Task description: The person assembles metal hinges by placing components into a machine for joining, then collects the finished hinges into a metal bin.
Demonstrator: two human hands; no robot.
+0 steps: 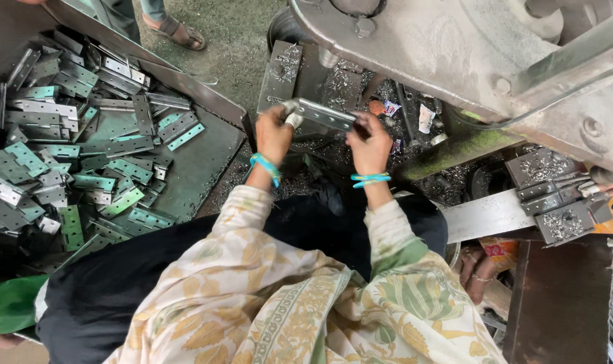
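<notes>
My left hand and my right hand hold one flat metal hinge plate between them, the left at its left end, the right at its right end. The plate is silver with several small holes and lies nearly level, just in front of the machine's bed. Both wrists wear turquoise bangles, and my sleeves are pale with a floral print.
A large metal tray at the left holds a heap of similar hinge plates. A heavy grey press machine fills the top right, with metal shavings below it. Steel blocks sit at the right. Another person's sandalled foot shows at the top.
</notes>
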